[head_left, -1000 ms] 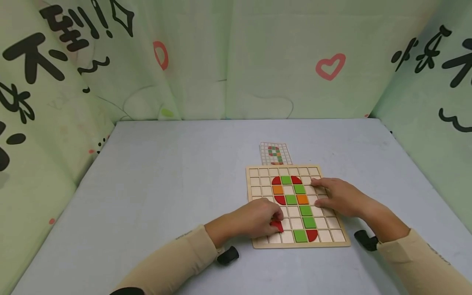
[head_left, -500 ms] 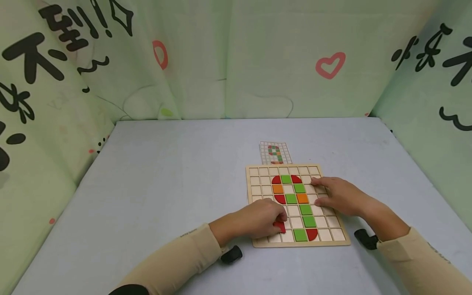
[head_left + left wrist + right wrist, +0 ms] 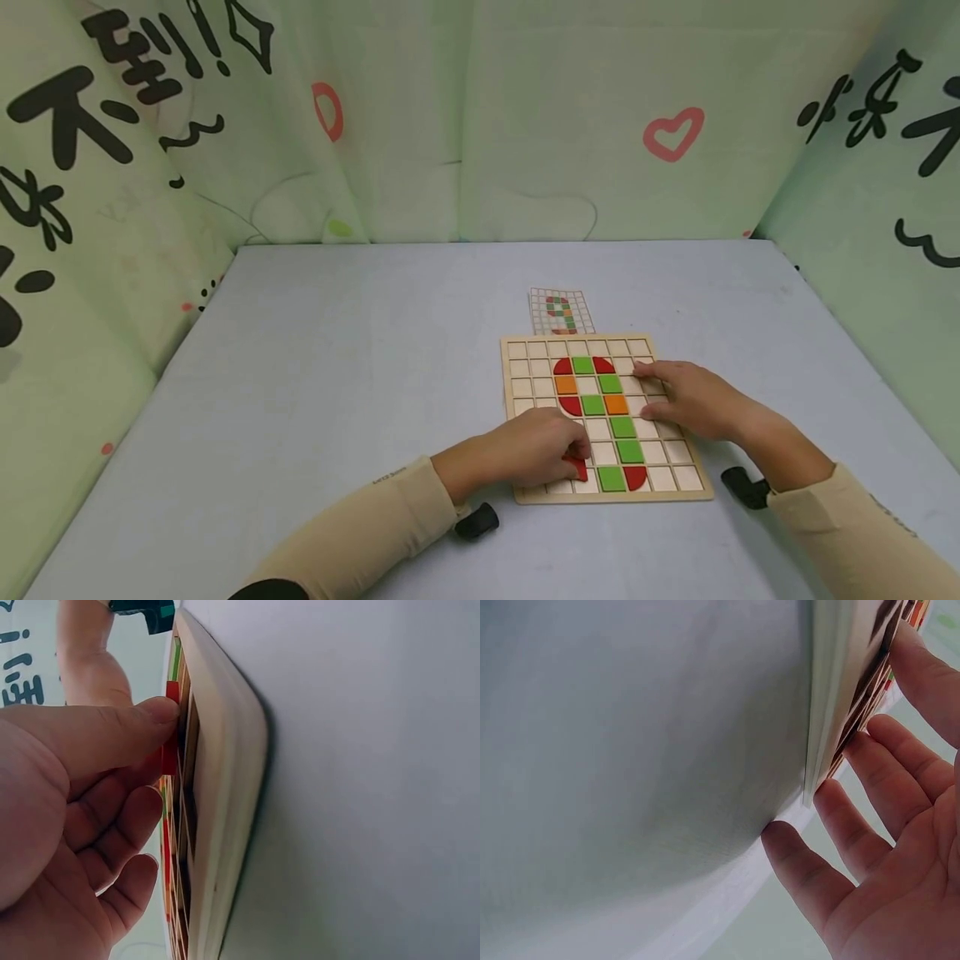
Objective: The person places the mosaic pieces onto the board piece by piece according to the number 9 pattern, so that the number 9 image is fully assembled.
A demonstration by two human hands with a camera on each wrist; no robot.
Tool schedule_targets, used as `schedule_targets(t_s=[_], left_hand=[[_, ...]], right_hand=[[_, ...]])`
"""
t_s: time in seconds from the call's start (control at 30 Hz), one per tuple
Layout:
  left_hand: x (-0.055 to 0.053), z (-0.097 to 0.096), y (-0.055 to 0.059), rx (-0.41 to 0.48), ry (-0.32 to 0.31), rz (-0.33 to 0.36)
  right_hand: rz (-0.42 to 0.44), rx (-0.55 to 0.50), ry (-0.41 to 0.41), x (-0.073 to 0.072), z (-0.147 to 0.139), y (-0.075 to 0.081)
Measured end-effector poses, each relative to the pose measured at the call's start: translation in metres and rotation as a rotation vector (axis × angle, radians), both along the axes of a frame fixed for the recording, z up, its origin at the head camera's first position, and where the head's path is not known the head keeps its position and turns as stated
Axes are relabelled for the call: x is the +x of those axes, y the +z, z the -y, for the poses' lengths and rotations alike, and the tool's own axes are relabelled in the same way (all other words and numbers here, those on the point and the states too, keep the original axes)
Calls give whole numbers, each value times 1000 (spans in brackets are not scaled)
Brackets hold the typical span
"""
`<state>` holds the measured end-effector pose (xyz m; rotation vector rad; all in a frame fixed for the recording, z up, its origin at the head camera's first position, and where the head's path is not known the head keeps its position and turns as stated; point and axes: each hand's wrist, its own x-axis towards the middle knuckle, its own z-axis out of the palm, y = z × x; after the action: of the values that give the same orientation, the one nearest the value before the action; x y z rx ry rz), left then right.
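A wooden grid board [image 3: 615, 499] with red, green and orange tiles in some of its cells lies on the table. My left hand [image 3: 534, 448] is over its lower left part and pinches a red tile [image 3: 579, 470], seen edge-on just above the grid in the left wrist view. The far edge of that tile is hidden by the fingers. At the board's right side rests my right hand [image 3: 693, 402], fingers spread and holding nothing. In the right wrist view its fingertips touch the board's edge and the table.
Behind the board lies a printed pattern card [image 3: 561, 312], its lower edge partly covered. A green tile [image 3: 611, 479] and a red quarter-round tile [image 3: 635, 478] sit in the bottom row. Pale green curtains [image 3: 525, 125] border the white table [image 3: 337, 350].
My left hand has slid slightly to the right along the lower board, carrying the red tile closer to the green tile in the bottom row. The right hand keeps its place.
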<state>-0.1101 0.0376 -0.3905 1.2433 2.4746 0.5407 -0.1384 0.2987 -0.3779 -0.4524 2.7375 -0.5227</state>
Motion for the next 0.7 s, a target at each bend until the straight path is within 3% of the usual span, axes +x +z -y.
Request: schedule_targets(t_s=[0.27,0.7], left_hand=[[3,-5,1,-15,-4,15],[8,-8,0,-14,-8,-26]], right_hand=[[-11,-4,2,0,0,-1],[-10,2,0,0,-1,-1]])
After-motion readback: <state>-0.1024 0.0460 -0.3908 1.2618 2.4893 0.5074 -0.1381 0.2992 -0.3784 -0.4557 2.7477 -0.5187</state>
